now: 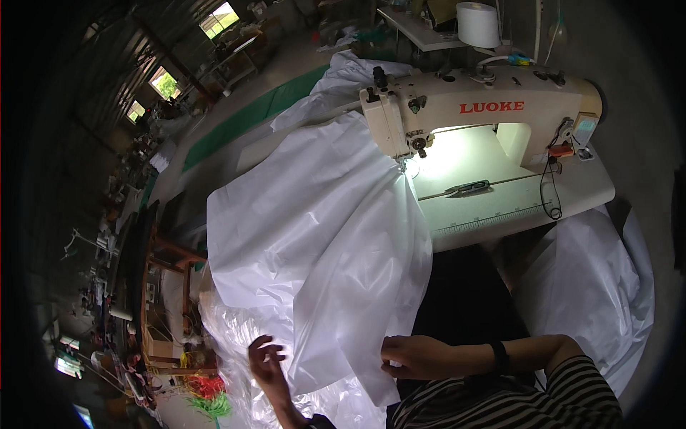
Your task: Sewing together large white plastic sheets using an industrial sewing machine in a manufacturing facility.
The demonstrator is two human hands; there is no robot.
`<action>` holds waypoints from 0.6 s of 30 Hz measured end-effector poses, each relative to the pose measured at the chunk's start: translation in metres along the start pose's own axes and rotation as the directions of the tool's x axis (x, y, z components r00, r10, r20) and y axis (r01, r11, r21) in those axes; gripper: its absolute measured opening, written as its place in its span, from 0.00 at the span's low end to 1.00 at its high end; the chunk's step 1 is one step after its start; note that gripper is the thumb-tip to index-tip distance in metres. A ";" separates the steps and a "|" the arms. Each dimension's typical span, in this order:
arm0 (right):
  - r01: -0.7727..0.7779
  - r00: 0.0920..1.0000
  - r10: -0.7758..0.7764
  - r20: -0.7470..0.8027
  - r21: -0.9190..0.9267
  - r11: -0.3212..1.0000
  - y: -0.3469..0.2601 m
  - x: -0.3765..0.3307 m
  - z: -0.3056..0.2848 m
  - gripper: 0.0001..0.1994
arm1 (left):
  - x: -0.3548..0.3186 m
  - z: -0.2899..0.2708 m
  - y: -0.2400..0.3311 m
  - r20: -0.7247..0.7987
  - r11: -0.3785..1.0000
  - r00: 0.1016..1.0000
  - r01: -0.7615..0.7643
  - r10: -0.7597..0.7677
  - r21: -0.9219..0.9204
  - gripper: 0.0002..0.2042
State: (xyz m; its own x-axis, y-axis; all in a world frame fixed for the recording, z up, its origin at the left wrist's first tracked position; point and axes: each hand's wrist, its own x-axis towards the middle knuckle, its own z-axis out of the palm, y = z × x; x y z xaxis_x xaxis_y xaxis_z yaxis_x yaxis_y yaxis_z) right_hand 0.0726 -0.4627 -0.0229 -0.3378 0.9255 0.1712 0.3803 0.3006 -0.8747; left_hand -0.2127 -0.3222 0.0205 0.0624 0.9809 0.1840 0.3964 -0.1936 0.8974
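- Right hand [418, 357]: fingers curled in at your sheet's near right edge; you may have a pinch on it, but the view does not settle this.
- Left hand [267, 365]: fingers loosely bent and parted, nothing seen in them; contact with the sheet behind cannot be told.
- Sheet [286, 229]: white, glossy, spread from your hands up to the machine [529, 87], its far right part at the lit needle end [402, 166].
- Handling, judged: creases fan out from the needle end, so smooth them before you feed. Guide both sides evenly; a hard pull could skew the seam. Keep your fingers well back from the needle end.
- Clear plastic [243, 336]: bunched under and left of the sheet; it could snag or drag along, so check beneath.
- Red and green tangle [209, 400]: low on your left, past the plastic.
- White cloth [579, 286]: hangs at your right, below the counter [493, 214].
- Snips [468, 189]: lying on the counter, right of the needle end, apart from the sheet.
- Dark cord [544, 193]: looped over the counter, right of the snips; keep the sheet off it.
- Thread cone [477, 25]: upright, beyond the machine.
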 end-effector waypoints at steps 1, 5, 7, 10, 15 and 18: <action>0.107 0.987 -0.116 -0.111 -0.083 0.991 0.001 0.002 0.008 0.11 | -0.017 0.031 0.024 0.187 0.980 0.981 -0.013 0.050 -0.198 0.18; 0.171 0.978 -0.125 0.167 -0.294 0.941 0.003 -0.005 0.017 0.13 | -0.045 0.127 0.047 0.568 0.931 0.810 -0.306 0.145 0.200 0.14; 0.003 0.996 0.038 0.084 -0.445 0.896 0.012 -0.017 0.000 0.16 | -0.037 0.129 0.029 0.488 0.806 0.871 -0.325 0.051 0.495 0.09; -0.504 0.857 0.513 -0.042 -0.275 0.819 0.035 -0.038 -0.033 0.19 | -0.028 0.107 0.005 0.330 0.802 0.917 -0.367 0.226 0.471 0.09; -0.429 0.785 0.549 -0.287 0.387 0.816 0.060 -0.043 -0.036 0.26 | -0.036 0.080 0.007 0.298 0.703 0.910 -0.412 0.288 0.580 0.12; -0.483 0.773 0.594 -0.223 0.401 0.779 0.062 -0.041 -0.018 0.28 | -0.042 0.075 0.018 0.245 0.704 0.929 -0.369 0.276 0.606 0.13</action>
State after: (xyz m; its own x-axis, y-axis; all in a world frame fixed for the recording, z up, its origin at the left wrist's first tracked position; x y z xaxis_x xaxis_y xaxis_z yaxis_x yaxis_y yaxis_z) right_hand 0.1252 -0.4776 -0.0758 0.1569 0.9453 -0.2860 0.1141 -0.3050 -0.9455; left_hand -0.1394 -0.3655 -0.0009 0.3921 0.8622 0.3207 0.8114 -0.4885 0.3210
